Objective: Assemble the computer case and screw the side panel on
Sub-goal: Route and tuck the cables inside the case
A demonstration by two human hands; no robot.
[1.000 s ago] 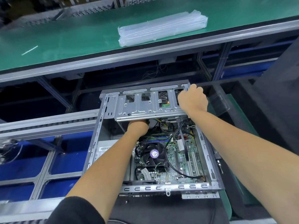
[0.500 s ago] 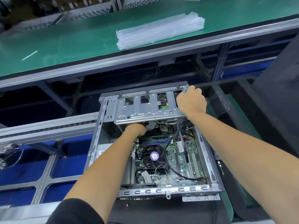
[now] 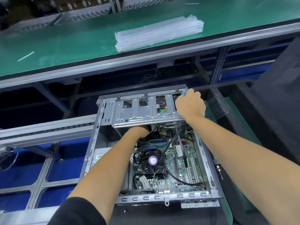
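My right hand point(image 3: 190, 105) sits at the far right corner of the drive cage point(image 3: 146, 111), its fingers point(image 3: 190, 92) curled over the cage's top edge and clamped on the metal, knuckles toward me. My left hand point(image 3: 140, 131) has gone under the near lip of the same cage; only the wrist and back of the hand show, the fingers are hidden beneath the plate, so I cannot tell whether they are apart or together or gripping anything.

The cage is a grey stamped plate with four cut-outs, lying across the 12 o'clock end of the open computer case point(image 3: 209, 169), its near edge tilted up a little above the interior. From my left hand toward 6 o'clock lies the motherboard point(image 3: 180, 166), with the black CPU fan point(image 3: 153, 160) and its purple round label just beside my left forearm. A black cable point(image 3: 175, 177) loops from under the cage down the board toward 5 o'clock. The case lies on its side, open face up, with no side panel on it.

Beyond the case at 12 o'clock a green desk point(image 3: 65, 43) runs across the view, carrying a clear plastic bundle point(image 3: 159, 33) at about 12 o'clock and a thin white strip point(image 3: 26, 56) at 10 o'clock. A grey conveyor rail point(image 3: 47, 129) runs off at 9 o'clock.
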